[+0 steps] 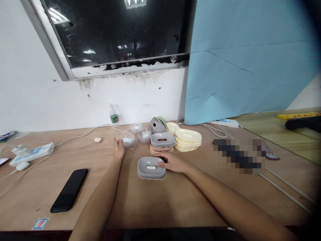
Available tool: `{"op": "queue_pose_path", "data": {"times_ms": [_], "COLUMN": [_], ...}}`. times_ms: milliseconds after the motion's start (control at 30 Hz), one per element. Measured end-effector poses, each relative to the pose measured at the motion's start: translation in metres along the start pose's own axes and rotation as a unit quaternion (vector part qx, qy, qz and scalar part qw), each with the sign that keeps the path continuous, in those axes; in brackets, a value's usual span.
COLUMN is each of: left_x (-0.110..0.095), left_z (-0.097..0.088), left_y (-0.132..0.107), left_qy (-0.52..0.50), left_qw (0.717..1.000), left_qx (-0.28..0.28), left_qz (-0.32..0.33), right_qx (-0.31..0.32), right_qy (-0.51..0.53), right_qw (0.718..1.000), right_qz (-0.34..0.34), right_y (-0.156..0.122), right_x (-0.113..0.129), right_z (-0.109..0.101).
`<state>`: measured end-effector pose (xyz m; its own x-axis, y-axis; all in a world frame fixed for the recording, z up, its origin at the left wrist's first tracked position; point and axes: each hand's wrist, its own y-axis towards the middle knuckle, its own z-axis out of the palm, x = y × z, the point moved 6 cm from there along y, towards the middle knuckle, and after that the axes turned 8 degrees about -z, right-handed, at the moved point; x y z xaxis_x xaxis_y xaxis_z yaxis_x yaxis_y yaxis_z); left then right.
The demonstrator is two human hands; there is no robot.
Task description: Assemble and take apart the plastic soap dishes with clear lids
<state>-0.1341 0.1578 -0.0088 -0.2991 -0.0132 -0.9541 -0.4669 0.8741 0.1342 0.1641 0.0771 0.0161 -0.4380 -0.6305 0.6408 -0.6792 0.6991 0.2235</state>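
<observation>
A grey rounded-rectangle soap dish (pixel 144 172) lies in front of me, with a pale pill-shaped piece (pixel 151 167) at its centre and a light rim beneath. My right hand (pixel 173 162) grips its right end, thumb on top and fingers along the far side. My left hand (pixel 119 150) rests edge-on at the table, fingers extended and nothing visible in it. Just right of those fingers is a clear plastic cup (pixel 128 142) with something white inside. Behind the dish, another grey dish (pixel 162 140) sits on a pinkish one (pixel 160 149).
Cream dishes (pixel 188 135) are stacked at the back, beside grey round parts (pixel 157 125). More clear cups (pixel 144 135) and a bottle (pixel 113 114) stand near the wall. A black phone (pixel 69 190), power strip (pixel 32 154) and cables lie left; a blurred-out dark object (pixel 238 155) lies right.
</observation>
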Motion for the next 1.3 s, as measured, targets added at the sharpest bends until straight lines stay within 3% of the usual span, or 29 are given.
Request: {"op": "queue_pose_path", "data": {"times_ms": [400, 467, 533, 600, 667, 733, 800, 867, 933, 1067, 1300], "left_x": [-0.010, -0.008, -0.009, -0.021, -0.046, -0.071, -0.088, -0.092, -0.089, -0.078, -0.083], "left_z": [0.001, -0.001, -0.009, -0.018, -0.022, -0.011, 0.011, 0.032, 0.046, 0.052, 0.038], "left_y": [-0.005, -0.004, -0.007, -0.017, -0.039, -0.069, -0.105, -0.138, -0.156, -0.154, -0.137], "left_qy": [0.039, 0.049, 0.054, 0.060, 0.074, 0.108, 0.162, 0.233, 0.277, 0.301, 0.193], "left_qw": [0.997, 0.997, 0.998, 0.997, 0.982, 0.953, 0.901, 0.831, 0.793, 0.794, 0.842], "left_qx": [0.062, 0.057, 0.017, -0.042, -0.062, 0.018, 0.172, 0.306, 0.365, 0.377, 0.356], "left_qz": [0.005, -0.009, -0.016, 0.040, 0.162, 0.283, 0.364, 0.402, 0.401, 0.370, 0.356], "right_qx": [-0.007, -0.001, 0.009, 0.023, 0.033, 0.032, 0.027, 0.031, 0.032, -0.006, -0.166], "right_qy": [0.000, 0.002, -0.006, -0.025, -0.050, -0.072, -0.086, -0.094, -0.102, -0.133, -0.076], "right_qw": [1.000, 1.000, 1.000, 0.999, 0.997, 0.996, 0.995, 0.993, 0.991, 0.987, 0.973], "right_qz": [0.004, 0.000, -0.012, -0.030, -0.040, -0.041, -0.049, -0.068, -0.081, -0.089, -0.142], "right_y": [-0.001, -0.002, -0.002, -0.003, -0.004, -0.004, -0.005, -0.005, -0.006, -0.006, -0.012], "right_x": [0.000, 0.001, 0.006, 0.013, 0.021, 0.026, 0.029, 0.029, 0.027, 0.022, 0.025], "right_z": [-0.002, -0.003, -0.005, -0.007, -0.009, -0.010, -0.010, -0.008, -0.006, -0.009, -0.023]}}
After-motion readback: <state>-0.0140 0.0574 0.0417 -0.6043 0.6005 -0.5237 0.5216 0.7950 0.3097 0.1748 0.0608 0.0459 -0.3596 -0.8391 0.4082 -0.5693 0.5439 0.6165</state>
